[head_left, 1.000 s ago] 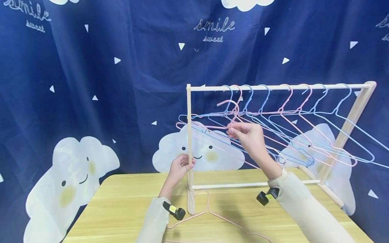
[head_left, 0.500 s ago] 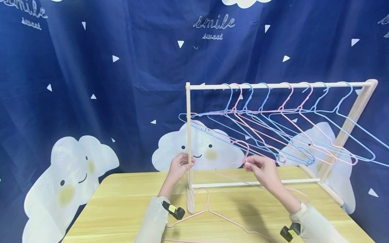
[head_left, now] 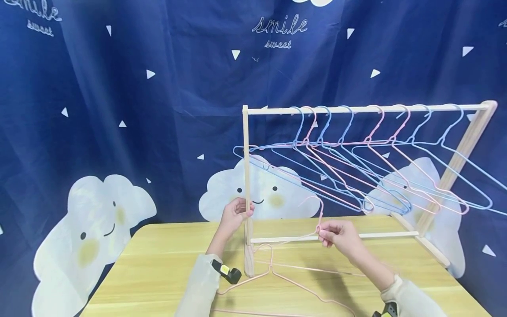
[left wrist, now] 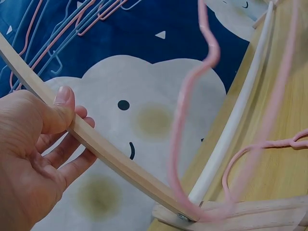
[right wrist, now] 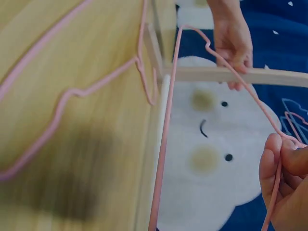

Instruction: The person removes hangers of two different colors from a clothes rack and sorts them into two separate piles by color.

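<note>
My right hand (head_left: 338, 237) pinches a pink clothes hanger (head_left: 321, 207) at the neck, just under its hook, low in front of the rack. The hook points up and its bottom bar hangs close over the table; in the right wrist view the hanger's long bar (right wrist: 166, 120) crosses the middle. My left hand (head_left: 235, 213) grips the left post (left wrist: 110, 156) of a wooden clothes rack between thumb and fingers. In the left wrist view one end of the held hanger (left wrist: 175, 134) loops in front of the post's foot. A second pink hanger (head_left: 297, 288) lies flat on the table.
Several blue and pink hangers (head_left: 372, 127) hang along the rack's top rail (head_left: 273, 111), their arms spreading toward the right. A lower crossbar (head_left: 380, 235) joins the rack's feet on the wooden table (head_left: 158, 259). Behind is a dark blue curtain (head_left: 190, 132) with clouds.
My right hand has brought the pink hanger down from in front of the hanging hangers to low over the table, a little to the right. The left hand stays on the post.
</note>
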{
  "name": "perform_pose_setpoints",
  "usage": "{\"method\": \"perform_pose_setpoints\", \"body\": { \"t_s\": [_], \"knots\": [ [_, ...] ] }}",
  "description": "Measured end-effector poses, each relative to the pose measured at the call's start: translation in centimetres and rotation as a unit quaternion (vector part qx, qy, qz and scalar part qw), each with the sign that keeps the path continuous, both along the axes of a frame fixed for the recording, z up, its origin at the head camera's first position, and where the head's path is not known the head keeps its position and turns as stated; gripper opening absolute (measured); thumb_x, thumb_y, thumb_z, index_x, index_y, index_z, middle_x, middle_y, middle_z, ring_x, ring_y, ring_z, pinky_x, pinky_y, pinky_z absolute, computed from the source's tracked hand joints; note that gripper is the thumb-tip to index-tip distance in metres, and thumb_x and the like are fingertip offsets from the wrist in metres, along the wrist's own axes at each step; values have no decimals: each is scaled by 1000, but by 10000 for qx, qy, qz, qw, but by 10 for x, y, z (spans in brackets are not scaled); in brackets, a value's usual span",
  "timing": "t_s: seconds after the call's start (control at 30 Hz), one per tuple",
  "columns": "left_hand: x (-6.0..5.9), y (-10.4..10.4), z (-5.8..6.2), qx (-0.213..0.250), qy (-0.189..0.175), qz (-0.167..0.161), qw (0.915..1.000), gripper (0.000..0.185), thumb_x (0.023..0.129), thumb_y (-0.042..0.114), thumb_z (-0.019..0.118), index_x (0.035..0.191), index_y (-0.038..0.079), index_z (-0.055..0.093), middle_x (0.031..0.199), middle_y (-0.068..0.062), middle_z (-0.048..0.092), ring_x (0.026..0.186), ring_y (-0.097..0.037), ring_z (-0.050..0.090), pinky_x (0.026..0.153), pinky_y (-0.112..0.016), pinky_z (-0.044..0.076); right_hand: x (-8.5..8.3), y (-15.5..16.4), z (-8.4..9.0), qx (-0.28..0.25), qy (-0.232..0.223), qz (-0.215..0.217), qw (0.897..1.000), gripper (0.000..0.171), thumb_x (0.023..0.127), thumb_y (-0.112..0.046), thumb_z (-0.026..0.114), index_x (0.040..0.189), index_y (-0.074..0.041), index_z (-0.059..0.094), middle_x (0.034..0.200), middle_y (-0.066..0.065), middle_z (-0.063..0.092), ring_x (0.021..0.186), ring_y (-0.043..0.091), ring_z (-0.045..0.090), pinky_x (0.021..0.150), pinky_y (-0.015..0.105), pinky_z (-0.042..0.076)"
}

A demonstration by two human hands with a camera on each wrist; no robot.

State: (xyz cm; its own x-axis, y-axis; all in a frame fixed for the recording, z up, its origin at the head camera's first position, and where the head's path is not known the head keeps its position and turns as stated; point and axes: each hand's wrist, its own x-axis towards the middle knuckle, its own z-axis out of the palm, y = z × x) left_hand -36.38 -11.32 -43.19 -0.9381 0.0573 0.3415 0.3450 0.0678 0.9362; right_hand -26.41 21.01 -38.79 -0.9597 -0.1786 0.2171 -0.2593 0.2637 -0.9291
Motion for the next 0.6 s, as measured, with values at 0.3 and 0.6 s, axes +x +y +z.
{"method": "perform_pose_setpoints", "body": {
  "t_s": [0.3,0.6],
  "knots": [
    [-1,0,0,31,-86,32,10000,27,85,-9,70,112,-10,65,104,-21,75,92,-17,71,85,-25,56,-1,-31,-24,-136,-1126,693,9911,23,93,3,62,105,22,62,70,1,69,58,7,59,58,24,54],
    [0,1,1,85,-45,48,9999,26,85,-11,69,110,-9,66,105,-24,74,91,-16,71,82,-24,56,-1,-65,-44,-249,-1786,1062,9779,19,90,4,62,102,18,66,68,-1,67,58,7,59,57,21,51]
  ]
}}
